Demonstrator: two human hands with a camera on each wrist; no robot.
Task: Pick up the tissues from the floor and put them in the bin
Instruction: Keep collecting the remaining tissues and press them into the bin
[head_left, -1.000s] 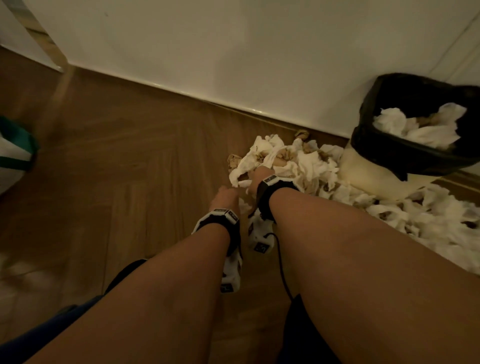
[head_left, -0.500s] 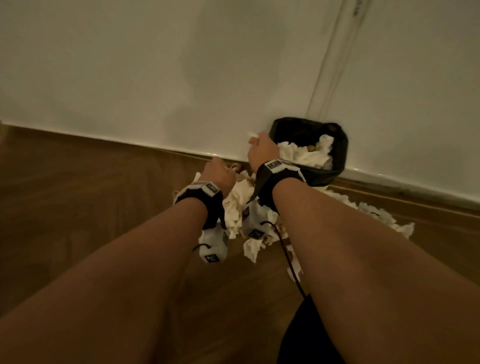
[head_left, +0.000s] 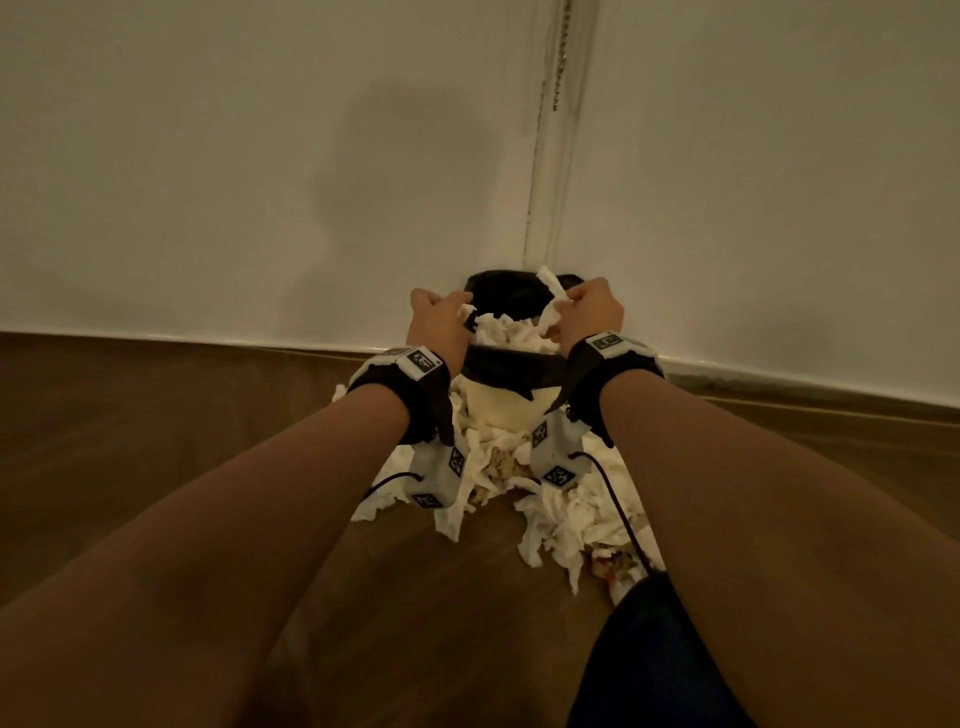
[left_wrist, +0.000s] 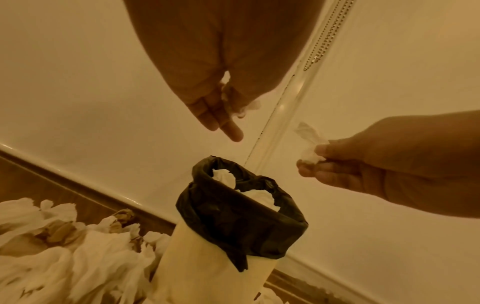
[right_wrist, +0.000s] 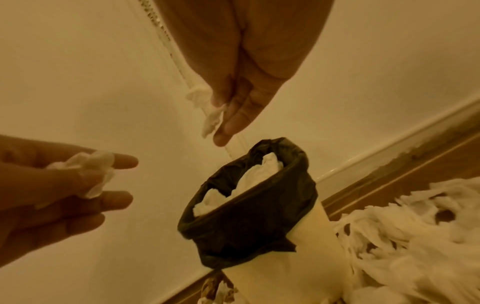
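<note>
Both your forearms reach forward, side by side, wrists strapped. Your left hand (head_left: 440, 323) is held knuckles up, fingers curled, pinching a tissue wad (left_wrist: 235, 102). Your right hand (head_left: 592, 315) is level with it, fingertips (left_wrist: 310, 167) pinching a tissue scrap (left_wrist: 309, 142).

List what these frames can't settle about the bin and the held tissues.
- Bin fill depth: every view, black liner and top tissues hide it.
- Left hand tissue size: fingers cover most.
- Right hand tissue: likewise.
- Floor pile extent: head view, forearms cover it.
</note>
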